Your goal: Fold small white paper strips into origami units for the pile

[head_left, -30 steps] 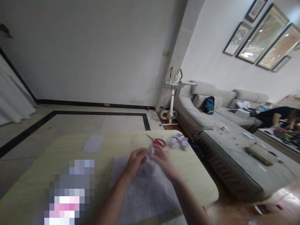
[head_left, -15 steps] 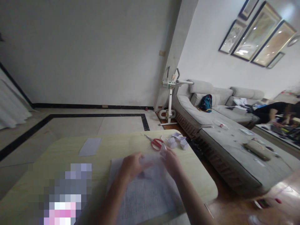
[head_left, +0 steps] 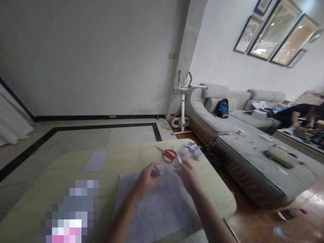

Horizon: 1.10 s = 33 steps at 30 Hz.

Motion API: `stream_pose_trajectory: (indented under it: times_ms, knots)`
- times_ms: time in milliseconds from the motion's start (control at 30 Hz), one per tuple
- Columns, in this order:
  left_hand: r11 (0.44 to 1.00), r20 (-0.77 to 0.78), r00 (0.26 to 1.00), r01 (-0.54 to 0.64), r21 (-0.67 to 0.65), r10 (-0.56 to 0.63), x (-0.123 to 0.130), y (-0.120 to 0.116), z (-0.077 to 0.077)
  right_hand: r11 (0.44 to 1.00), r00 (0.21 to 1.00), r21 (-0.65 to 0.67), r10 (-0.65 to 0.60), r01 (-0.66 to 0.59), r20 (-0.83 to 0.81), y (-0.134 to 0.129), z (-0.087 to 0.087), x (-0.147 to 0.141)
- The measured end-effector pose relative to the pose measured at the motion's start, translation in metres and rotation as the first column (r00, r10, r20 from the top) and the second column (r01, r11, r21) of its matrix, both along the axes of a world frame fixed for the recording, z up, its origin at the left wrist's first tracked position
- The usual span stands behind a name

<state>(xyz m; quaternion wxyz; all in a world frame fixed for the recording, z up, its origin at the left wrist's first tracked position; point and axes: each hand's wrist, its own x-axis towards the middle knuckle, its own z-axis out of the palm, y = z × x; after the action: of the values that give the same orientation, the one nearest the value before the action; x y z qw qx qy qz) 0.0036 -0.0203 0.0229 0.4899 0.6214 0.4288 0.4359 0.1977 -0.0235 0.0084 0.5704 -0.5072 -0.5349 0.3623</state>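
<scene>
Both hands are over the middle of the counter (head_left: 217, 194), low in the frame: my right hand (head_left: 187, 173) pinches a pointed white paper fold (head_left: 178, 159), and my left hand (head_left: 148, 177) has finger and thumb closed on a white paper piece (head_left: 159, 169), its shape blurred. Under them lies a sheet of printed paper (head_left: 157, 206), its lines too soft to read. The surface is pale wood grain with rounded corners. Just beyond my right hand are red-handled scissors (head_left: 169, 155), and near them, by the far right corner, a cluster of folded papers (head_left: 186, 153). A plain white sheet (head_left: 96, 161) lies left of centre; a pixelated patch masks the lower left.

Behind, a bare grey wall (head_left: 101, 57) fills the upper left, with a white curtain (head_left: 14, 119) at the left edge. Centre right stands a white exercise machine (head_left: 183, 104); beside it stretches a grey sofa (head_left: 250, 162) bearing a blue backpack (head_left: 222, 108). Framed pictures (head_left: 273, 32) hang upper right, above a person (head_left: 298, 110) in black bending forward.
</scene>
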Motion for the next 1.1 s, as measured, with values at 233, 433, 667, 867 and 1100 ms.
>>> stream_pose_trajectory:
  times_ms: [233,433,667,867,1100]
  knots:
    - [0.991,0.259,0.966,0.035,-0.125,-0.001,0.007,0.000,-0.004,0.991,0.970,-0.117,0.039,-0.068,-0.238,-0.009,0.013,-0.016]
    - [0.985,0.314,0.949,0.056,-0.164,-0.002,0.007,-0.003,0.006,0.999,0.988,-0.040,0.019,-0.025,-0.150,-0.013,0.022,-0.025]
    - [0.990,0.267,0.964,0.033,-0.140,0.006,0.010,-0.005,0.008,0.999,0.999,0.028,0.034,-0.033,-0.026,-0.017,0.021,-0.028]
    - [0.997,0.221,0.975,0.004,-0.071,0.011,0.011,-0.002,-0.002,0.996,0.993,0.085,-0.008,-0.002,0.118,-0.021,0.020,-0.029]
    - [0.997,0.204,0.979,0.012,-0.078,0.004,0.012,0.000,-0.009,0.987,0.962,0.156,-0.071,0.030,0.262,-0.021,0.021,-0.030]
